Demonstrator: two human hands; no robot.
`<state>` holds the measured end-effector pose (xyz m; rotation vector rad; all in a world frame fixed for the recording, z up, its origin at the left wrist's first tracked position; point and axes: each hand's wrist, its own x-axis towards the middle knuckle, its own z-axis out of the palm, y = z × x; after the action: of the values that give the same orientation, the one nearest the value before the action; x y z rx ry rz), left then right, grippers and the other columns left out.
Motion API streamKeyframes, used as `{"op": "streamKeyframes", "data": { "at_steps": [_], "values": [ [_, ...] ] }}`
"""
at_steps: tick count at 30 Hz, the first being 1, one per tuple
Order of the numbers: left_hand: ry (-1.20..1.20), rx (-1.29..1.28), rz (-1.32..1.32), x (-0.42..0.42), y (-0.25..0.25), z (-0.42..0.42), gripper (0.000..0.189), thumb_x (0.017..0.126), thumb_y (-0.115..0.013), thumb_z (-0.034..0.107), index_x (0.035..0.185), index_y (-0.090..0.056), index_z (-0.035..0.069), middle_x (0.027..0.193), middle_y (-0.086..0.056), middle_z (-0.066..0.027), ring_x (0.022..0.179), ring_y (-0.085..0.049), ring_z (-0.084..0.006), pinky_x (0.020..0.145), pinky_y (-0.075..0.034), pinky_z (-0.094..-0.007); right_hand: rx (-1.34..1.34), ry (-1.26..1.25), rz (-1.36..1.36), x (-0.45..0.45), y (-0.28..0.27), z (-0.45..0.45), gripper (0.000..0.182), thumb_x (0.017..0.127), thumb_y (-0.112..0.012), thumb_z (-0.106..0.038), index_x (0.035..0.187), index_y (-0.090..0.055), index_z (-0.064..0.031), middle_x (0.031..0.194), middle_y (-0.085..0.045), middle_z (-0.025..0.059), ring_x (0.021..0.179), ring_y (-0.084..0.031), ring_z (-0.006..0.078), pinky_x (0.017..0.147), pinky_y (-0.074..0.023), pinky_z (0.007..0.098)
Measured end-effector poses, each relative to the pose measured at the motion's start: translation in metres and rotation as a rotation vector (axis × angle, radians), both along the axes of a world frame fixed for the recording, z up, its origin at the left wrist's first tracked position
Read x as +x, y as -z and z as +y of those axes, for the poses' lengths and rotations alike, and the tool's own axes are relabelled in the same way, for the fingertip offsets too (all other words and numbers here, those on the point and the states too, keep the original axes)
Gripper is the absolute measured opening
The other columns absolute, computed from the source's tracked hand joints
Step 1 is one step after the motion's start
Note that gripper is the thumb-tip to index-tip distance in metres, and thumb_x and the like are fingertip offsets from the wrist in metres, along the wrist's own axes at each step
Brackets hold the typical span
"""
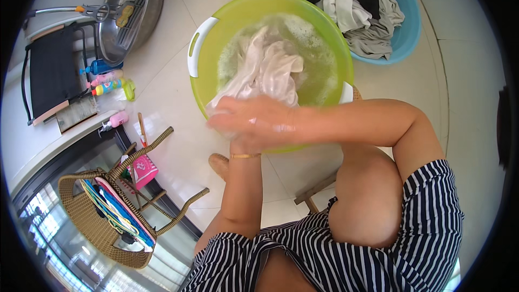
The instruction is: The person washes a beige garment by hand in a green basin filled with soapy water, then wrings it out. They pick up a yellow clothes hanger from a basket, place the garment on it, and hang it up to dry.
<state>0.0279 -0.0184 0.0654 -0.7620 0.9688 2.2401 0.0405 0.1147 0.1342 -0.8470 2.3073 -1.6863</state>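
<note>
A pale, wet cloth garment (263,65) lies partly in the sudsy water of a green plastic basin (215,48) with white handles. Over the basin's near rim, my right hand (255,119) reaches across from the right, blurred, on top of the garment's near end. Beneath it is my left hand (235,136), with a thin gold bracelet at the wrist; its fingers are mostly hidden by the right hand and the cloth. The garment's near end is bunched at both hands. How each set of fingers closes on it is too blurred to tell.
A blue basin (411,44) of grey, white and black clothes stands at the upper right. At the left are a steel basin (156,16), several bottles, a pink pump bottle (119,119), a folded black stool and a wicker chair (81,211) holding hangers. A wooden stool's leg shows beneath me.
</note>
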Motion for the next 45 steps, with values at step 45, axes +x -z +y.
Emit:
{"op": "streamKeyframes", "data": {
  "at_steps": [45],
  "values": [
    [0.493, -1.136, 0.282, 0.016, -0.035, -0.005, 0.079, 0.084, -0.076, 0.037, 0.148, -0.037, 0.012, 0.143, -0.045, -0.0167, 0.129, -0.047, -0.0330, 0.104, -0.042, -0.0503, 0.516, 0.513, -0.223, -0.041, 0.066, 0.094, 0.049, 0.083, -0.058, 0.001, 0.130, -0.049, -0.0019, 0.138, -0.047, 0.0233, 0.117, -0.057, 0.0429, 0.096, -0.0502, 0.0456]
  ]
}}
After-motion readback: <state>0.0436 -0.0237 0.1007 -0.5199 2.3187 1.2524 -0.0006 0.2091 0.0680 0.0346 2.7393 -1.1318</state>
